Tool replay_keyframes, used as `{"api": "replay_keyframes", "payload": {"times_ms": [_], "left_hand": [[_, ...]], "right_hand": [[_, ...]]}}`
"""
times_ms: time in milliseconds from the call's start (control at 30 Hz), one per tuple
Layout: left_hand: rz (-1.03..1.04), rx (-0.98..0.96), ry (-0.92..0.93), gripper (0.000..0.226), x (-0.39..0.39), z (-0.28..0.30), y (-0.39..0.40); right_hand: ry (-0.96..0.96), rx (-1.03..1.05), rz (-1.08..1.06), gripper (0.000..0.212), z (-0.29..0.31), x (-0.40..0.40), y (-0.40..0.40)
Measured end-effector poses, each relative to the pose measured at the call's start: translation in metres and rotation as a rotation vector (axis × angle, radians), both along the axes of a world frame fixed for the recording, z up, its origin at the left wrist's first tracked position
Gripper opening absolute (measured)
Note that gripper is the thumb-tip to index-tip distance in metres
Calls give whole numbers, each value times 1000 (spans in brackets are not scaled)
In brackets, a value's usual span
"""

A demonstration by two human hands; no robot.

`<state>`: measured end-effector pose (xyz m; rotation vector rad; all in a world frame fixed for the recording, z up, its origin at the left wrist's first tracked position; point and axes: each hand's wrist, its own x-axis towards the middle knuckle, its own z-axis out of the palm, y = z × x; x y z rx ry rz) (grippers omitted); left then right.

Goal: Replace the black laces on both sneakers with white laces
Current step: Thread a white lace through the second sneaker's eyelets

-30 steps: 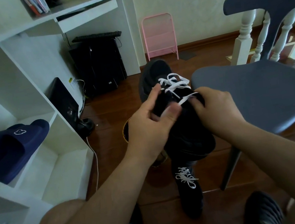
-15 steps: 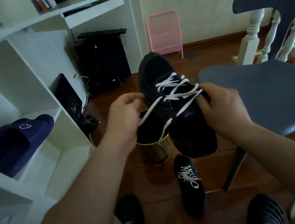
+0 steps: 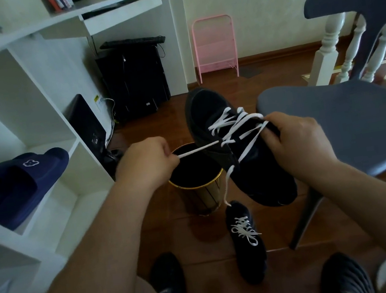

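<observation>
My left hand [image 3: 145,164] pinches the white lace [image 3: 198,148] taut; right hand [image 3: 297,144] grips the sneaker [image 3: 232,144]. I'd pull evenly, keeping the crossings flat.

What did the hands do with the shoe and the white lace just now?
The left hand came off the held sneaker, pinched one end of its white lace and pulled it out to the left. The right hand kept gripping the sneaker at the eyelets. The laced sneaker on the floor and the gold bin stayed put.
</observation>
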<state>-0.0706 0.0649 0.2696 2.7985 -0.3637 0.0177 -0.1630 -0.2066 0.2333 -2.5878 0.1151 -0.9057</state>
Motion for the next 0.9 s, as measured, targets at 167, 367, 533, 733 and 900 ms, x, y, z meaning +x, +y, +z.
{"api": "replay_keyframes", "payload": {"times_ms": [167, 367, 533, 733, 900], "left_hand": [[-65, -240, -37, 12, -1, -4, -3], [-313, -406, -144, 17, -25, -10, -39], [-303, -351, -106, 13, -21, -15, -47], [89, 14, 28, 22, -1, -6, -16], [-89, -329, 80, 16, -8, -9, -21]], "right_hand": [[17, 83, -13, 19, 5, -2, 0], [-8, 104, 5, 21, 7, 0, 7], [-28, 108, 42, 17, 7, -2, 9], [18, 102, -7, 21, 8, -1, 2], [5, 128, 11, 20, 8, -2, 7]]}}
